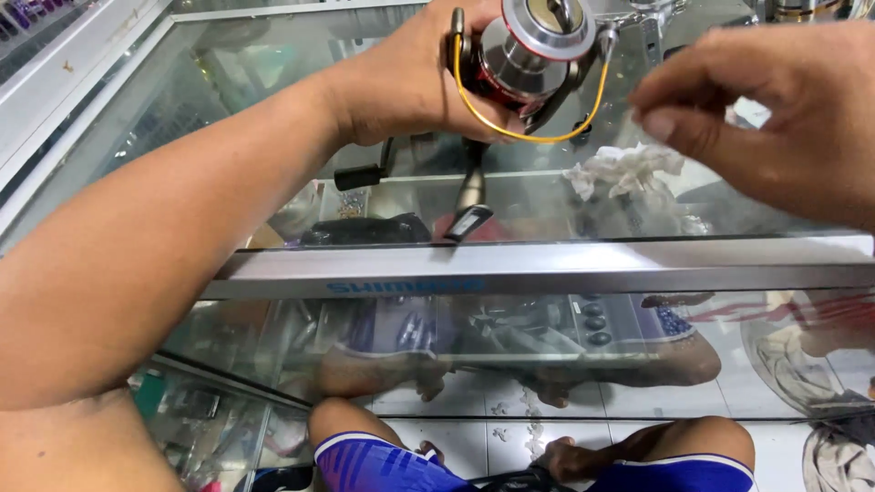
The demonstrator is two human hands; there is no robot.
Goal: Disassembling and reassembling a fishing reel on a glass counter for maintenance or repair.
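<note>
My left hand [410,77] grips a red and silver spinning fishing reel [529,55] above a glass counter, spool end turned toward me. A thin yellow wire bail [524,137] loops under the reel, and its foot [472,196] and black handle [360,175] hang below my hand. My right hand [775,114] hovers just to the right of the reel with thumb and fingers pinched together; I cannot tell if anything small is between them.
A crumpled white cloth [620,173] lies on the glass counter top [228,118]. An aluminium rail [547,269] runs along the counter's near edge. Goods show through the glass below. My knees in blue shorts [383,465] are beneath, above a tiled floor.
</note>
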